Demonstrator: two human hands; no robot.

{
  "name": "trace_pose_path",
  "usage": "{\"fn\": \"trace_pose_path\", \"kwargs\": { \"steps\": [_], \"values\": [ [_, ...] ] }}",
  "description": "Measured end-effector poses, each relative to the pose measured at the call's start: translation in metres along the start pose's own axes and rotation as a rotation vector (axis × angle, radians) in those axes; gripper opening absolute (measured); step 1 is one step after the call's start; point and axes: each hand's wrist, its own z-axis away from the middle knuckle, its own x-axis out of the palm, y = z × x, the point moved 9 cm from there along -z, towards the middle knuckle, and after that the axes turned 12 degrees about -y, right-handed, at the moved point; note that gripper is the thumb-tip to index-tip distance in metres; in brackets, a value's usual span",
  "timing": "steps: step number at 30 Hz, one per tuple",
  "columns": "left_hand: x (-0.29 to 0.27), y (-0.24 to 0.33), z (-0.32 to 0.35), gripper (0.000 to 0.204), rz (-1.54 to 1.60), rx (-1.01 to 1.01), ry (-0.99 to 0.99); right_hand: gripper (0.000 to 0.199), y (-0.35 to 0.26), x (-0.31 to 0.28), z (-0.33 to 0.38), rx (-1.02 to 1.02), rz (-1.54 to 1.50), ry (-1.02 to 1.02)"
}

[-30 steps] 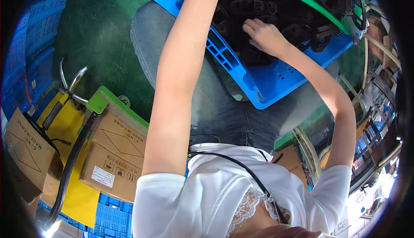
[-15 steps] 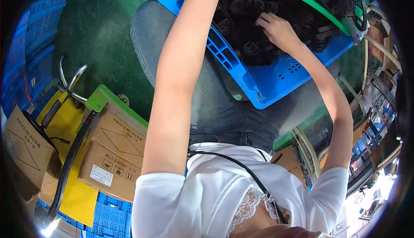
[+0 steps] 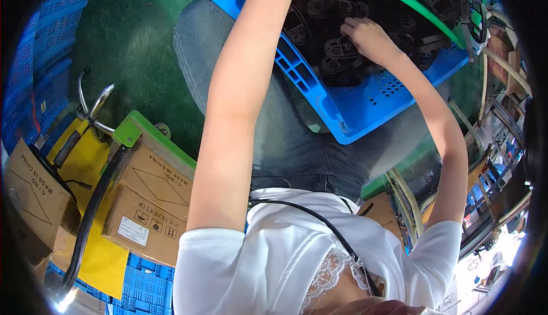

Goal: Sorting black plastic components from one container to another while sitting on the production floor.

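A blue plastic crate (image 3: 342,124) lies across my thighs, filled with several dark moulded plastic parts (image 3: 328,8) with slotted ends. My right hand (image 3: 371,40) is over the middle of the crate, its fingers bent and closed at the edge of a black plastic part (image 3: 339,47). That part lies close to the others, and its outline is dim in the shadow. From the lower edge my left arm (image 3: 237,98) reaches up past the crate's left side. Its hand is beyond the top of the picture.
A green curved strip (image 3: 414,2) crosses the crate's far side. On the left stand cardboard boxes (image 3: 148,201), a green metal bar (image 3: 165,144), a black tube (image 3: 91,218) and stacked blue crates (image 3: 54,47). Pale pipes (image 3: 508,72) and racks are at the right.
My right hand has shifted slightly right and down. A black plastic part now shows beneath its fingers, where it did not show before. The left arm has barely moved.
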Motion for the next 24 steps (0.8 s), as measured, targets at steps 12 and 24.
{"fn": "trace_pose_path", "kwargs": {
  "steps": [12, 24],
  "values": [
    [0.001, 0.001, -0.001, 0.024, 0.020, 0.024, -0.014, 0.023, -0.028, 0.017, 0.003, -0.089, -0.044, -0.083],
    [0.000, 0.000, -0.001, 0.022, 0.044, 0.020, -0.026, 0.021, -0.024, 0.010, 0.006, -0.043, 0.047, 0.034]
  ]
}}
